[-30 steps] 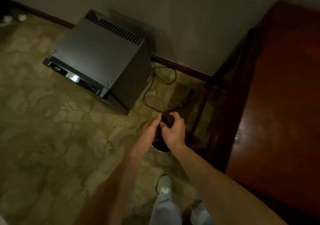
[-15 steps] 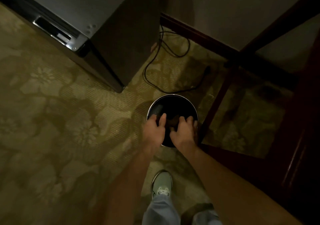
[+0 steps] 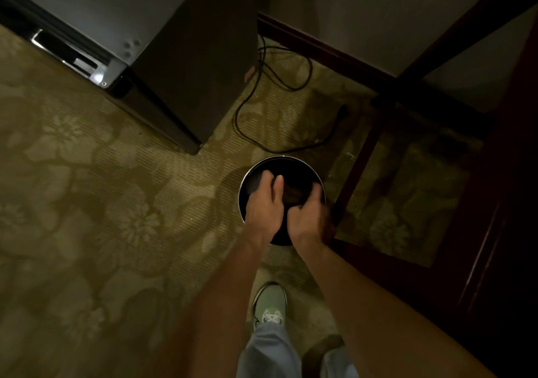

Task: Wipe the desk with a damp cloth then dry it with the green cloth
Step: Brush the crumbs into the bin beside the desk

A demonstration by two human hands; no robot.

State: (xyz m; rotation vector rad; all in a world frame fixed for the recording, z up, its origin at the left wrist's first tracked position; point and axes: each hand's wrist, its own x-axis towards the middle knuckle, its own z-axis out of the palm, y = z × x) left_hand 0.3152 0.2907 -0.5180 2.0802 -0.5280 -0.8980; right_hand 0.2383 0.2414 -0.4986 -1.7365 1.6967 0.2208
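Note:
A round dark bucket [image 3: 302,163] with a bright metal rim stands on the carpet, and both my hands reach into it. A dark brownish cloth [image 3: 293,193] lies bunched inside, between my hands. My right hand [image 3: 309,217] is curled around the cloth's right end and looks blurred. My left hand [image 3: 264,203] rests over the left half of the bucket, fingers stretched and apart, its thumb beside the cloth. The dark red wooden desk [image 3: 521,174] rises along the right edge, with one leg [image 3: 359,171] just right of the bucket. No green cloth is in view.
A dark metal cabinet [image 3: 189,66] stands at the upper left, close to the bucket. A black cable [image 3: 263,107] loops over the patterned carpet [image 3: 87,188] behind the bucket, near the baseboard [image 3: 320,49]. My shoe [image 3: 270,305] is planted just below the bucket.
My view has dropped closer to the floor, so the bucket came into sight. Both hands went down into it with the cloth; the right hand has just shifted right and curled tighter.

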